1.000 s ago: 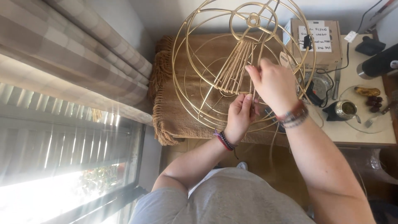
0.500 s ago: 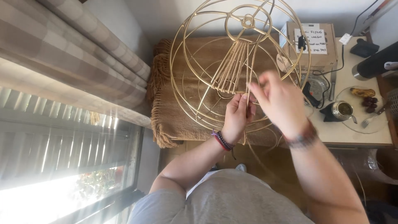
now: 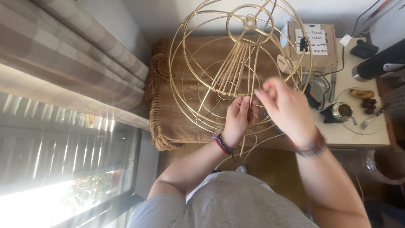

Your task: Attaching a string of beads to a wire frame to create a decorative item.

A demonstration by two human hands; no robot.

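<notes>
A round gold wire lampshade frame [image 3: 198, 33] rests tilted over a brown fringed blanket [image 3: 168, 122]. Pale cane strands [image 3: 232, 71] fan down from the frame's small top ring. My left hand [image 3: 238, 118] pinches the lower ends of these strands against the frame's wire. Blurred with motion, my right hand [image 3: 282, 107] is just to the right of the left one, its fingers curled around a thin strand. Loose strands [image 3: 249, 147] trail down below both hands.
A cardboard box [image 3: 314, 46] stands on a white table [image 3: 358, 135] at the right, with a black cylinder [image 3: 377, 63], cables, a glass plate with food [image 3: 365, 99] and a small metal cup [image 3: 339, 112]. Checked curtains [image 3: 63, 63] and a bright window are at the left.
My right hand has come down from the frame's right side to a spot beside the left hand. The left hand has stayed on the strand ends.
</notes>
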